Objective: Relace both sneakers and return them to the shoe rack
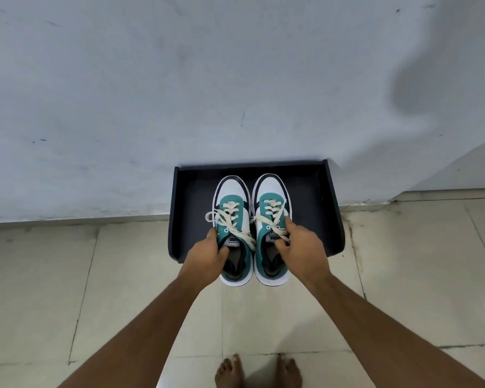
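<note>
Two teal, white and navy sneakers with cream laces stand side by side, toes toward the wall, over the black shoe rack (314, 219). My left hand (207, 254) grips the left sneaker (231, 203) at its collar, fingers inside the opening. My right hand (300, 247) grips the right sneaker (272, 203) at its tongue and collar. Both sneakers are laced, with loose bows lying across the tongues. Their heels stick out past the rack's front edge. I cannot tell whether the soles rest on the rack or hang just above it.
The rack sits on a beige tiled floor (67, 289) against a pale grey wall (179, 79). Its raised side walls flank the sneakers, with bare shelf on both sides. My bare feet (258, 371) stand on the tiles at the bottom edge.
</note>
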